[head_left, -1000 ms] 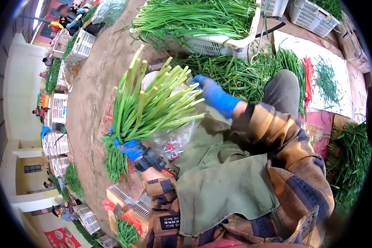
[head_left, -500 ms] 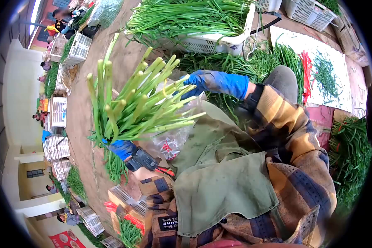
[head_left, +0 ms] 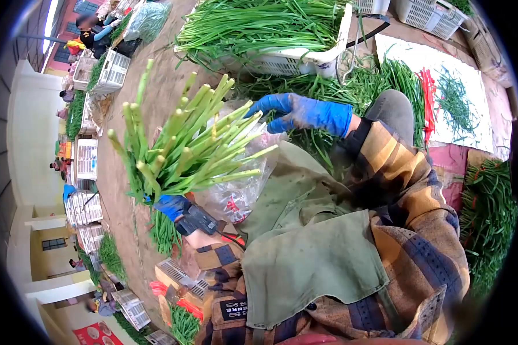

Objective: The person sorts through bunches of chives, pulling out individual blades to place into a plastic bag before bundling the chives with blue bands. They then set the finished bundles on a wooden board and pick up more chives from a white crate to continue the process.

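Note:
My left hand (head_left: 174, 207), in a blue glove, is closed around a thick bunch of green leafy stalks (head_left: 181, 149). The cut, pale ends fan out toward the upper right, and the leaves hang down below the hand. My right hand (head_left: 308, 114), also in a blue glove, is just right of the stalk ends. Its thumb and fingers are spread, with nothing seen between them. Behind the bunch, a clear plastic bag (head_left: 236, 198) lies against my green apron (head_left: 316, 264).
A white crate (head_left: 282, 62) heaped with long greens stands ahead, with loose greens (head_left: 351, 92) beside it. To the right are a white sheet (head_left: 406, 54), red ties (head_left: 427, 106) and stacked bundles (head_left: 489, 213). Further crates (head_left: 86, 158) and people line the left side.
My right hand has drawn back slightly from the stalk ends, and its fingers have spread. The bunch in my left hand has shifted a little down and left.

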Action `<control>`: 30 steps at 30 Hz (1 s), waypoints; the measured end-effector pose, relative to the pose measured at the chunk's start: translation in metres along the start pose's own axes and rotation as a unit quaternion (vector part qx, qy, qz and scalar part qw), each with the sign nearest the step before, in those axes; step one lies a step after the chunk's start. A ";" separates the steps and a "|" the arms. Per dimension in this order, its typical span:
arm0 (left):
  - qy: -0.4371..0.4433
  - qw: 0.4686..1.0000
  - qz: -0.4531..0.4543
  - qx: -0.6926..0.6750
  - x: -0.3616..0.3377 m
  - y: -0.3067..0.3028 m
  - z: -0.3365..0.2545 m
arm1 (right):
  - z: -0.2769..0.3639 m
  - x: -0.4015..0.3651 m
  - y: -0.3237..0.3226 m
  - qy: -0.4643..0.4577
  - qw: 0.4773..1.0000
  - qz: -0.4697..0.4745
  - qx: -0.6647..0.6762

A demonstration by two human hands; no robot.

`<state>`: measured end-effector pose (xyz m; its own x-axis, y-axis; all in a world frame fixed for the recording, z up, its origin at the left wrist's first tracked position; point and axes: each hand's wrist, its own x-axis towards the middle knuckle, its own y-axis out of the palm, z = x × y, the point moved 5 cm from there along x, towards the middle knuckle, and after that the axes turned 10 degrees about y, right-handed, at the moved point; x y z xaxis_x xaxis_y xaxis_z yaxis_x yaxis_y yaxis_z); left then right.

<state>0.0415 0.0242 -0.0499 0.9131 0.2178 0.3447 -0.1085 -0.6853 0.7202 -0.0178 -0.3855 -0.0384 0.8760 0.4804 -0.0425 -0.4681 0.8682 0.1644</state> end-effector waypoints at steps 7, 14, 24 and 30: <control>0.014 1.000 0.003 0.001 0.000 0.004 -0.002 | 0.003 0.012 0.040 0.003 0.997 0.043 0.063; 0.022 1.000 0.008 -0.009 0.003 0.015 -0.003 | -0.037 0.032 0.040 -0.116 0.955 -0.112 -0.249; 0.029 0.999 0.014 -0.015 0.007 0.017 -0.003 | -0.045 0.037 0.043 -0.073 0.983 -0.099 0.139; 0.046 0.998 0.023 -0.020 0.008 0.015 -0.005 | -0.019 -0.018 -0.030 0.178 0.846 -0.250 -0.436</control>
<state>0.0449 0.0190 -0.0335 0.8674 0.2502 0.4302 -0.1666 -0.6685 0.7248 -0.0222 -0.4180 -0.0617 0.9721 -0.1022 -0.2113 -0.0925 0.6605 -0.7451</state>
